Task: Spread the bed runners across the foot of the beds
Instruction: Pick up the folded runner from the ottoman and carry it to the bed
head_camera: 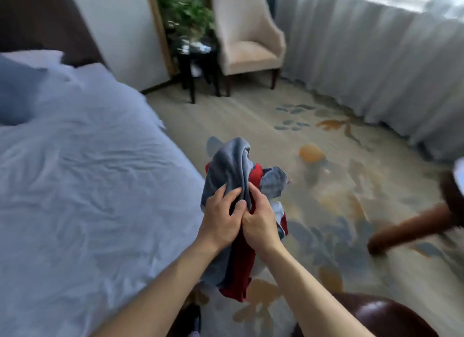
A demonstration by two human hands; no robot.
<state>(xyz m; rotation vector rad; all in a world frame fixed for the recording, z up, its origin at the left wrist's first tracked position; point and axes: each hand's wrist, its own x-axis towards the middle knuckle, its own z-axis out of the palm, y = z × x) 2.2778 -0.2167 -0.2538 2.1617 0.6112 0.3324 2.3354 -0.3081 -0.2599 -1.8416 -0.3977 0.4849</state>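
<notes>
Bed runner: bunched grey-and-red cloth, held in the air over the carpet, just right of the bed.
Left hand: fingers curled into the grey folds, gripping.
Right hand: thumb and fingers pinching the cloth, touching the left hand.
Arms: both forearms reach forward from near, converging.
Far: armchair, curtains.

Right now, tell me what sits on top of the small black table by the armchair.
On the black side table beside the beige armchair, a leafy green plant stands with some pale, blurred items at its base. The blur and leaves hide what they are.
</notes>
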